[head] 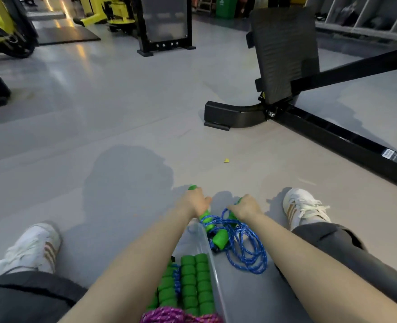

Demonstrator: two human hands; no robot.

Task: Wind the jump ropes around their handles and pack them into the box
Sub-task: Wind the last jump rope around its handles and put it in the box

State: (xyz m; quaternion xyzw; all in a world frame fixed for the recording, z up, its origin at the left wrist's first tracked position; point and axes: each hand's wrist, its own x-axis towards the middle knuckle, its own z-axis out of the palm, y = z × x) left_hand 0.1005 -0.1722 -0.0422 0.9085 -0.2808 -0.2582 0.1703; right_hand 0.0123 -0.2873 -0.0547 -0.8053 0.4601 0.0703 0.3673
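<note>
My left hand [196, 201] is closed around a green foam handle [204, 217] whose tip shows beyond my knuckles. My right hand [245, 207] grips a second green handle [237, 201] close beside it. A blue rope [246, 252] lies in loose coils on the floor under and behind my right hand. Another green handle [221, 237] rests among the coils. A clear plastic box [203, 238] sits between my forearms, holding packed green handles [194, 280] and a wound purple rope [181, 317].
I sit on a grey gym floor with legs apart, white shoes [35, 248] left and right. A black machine base [235, 115] with a footplate stands ahead right. Yellow and black machines [113, 10] stand at the back. A yellow scrap [226, 160] lies ahead.
</note>
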